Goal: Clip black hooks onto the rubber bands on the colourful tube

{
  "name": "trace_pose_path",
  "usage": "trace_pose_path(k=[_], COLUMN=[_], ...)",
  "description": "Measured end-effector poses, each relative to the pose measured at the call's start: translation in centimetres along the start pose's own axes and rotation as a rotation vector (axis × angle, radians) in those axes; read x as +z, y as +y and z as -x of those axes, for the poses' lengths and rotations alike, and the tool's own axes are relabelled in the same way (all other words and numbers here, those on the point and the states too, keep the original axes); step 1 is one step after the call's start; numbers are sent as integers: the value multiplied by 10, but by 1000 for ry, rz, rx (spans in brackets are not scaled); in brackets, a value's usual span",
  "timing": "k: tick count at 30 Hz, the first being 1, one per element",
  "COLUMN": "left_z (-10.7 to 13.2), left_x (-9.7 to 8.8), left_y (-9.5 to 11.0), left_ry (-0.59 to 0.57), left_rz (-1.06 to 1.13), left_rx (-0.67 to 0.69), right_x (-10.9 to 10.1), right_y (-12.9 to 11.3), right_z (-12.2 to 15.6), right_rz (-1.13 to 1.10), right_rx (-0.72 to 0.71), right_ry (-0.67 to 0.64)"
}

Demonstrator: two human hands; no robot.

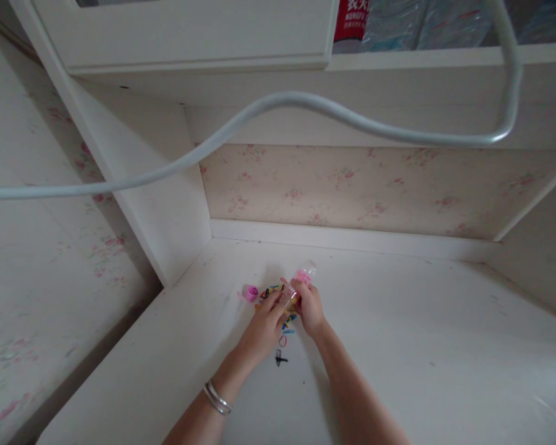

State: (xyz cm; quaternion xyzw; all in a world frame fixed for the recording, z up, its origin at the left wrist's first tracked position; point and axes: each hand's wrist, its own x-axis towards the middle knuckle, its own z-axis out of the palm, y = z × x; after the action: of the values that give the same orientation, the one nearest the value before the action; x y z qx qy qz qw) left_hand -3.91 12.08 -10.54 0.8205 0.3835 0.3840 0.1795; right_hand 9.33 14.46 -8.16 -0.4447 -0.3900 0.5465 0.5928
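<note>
A small clear plastic bottle with pink showing inside or around its middle lies slanted between both hands, its rounded end pointing away from me. My left hand has its fingers closed along the near part of the bottle. My right hand is curled round the bottle's pink middle, thumb and fingertips pressed on it. Under the hands is a small pile of colourful elastic bands, partly hidden by my fingers. A pink cap rests left of the pile. A red band and a black band lie nearer me.
The white desktop runs beneath everything, with a white side panel at left and flowered wallpaper behind. A grey-white bent tube crosses the upper view. Overhead, a shelf holds plastic-wrapped packs.
</note>
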Motion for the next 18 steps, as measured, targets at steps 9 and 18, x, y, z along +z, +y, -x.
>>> trace_pose_path(k=[9, 18], left_z=[0, -2], left_x=[-9, -10], left_y=[4, -1], left_ry=[71, 231], left_rz=[-128, -184], left_rx=[-27, -210], right_x=[3, -14], right_y=[-6, -3], right_z=[5, -6], right_rz=[-83, 203], right_rx=[27, -133], right_ry=[27, 258])
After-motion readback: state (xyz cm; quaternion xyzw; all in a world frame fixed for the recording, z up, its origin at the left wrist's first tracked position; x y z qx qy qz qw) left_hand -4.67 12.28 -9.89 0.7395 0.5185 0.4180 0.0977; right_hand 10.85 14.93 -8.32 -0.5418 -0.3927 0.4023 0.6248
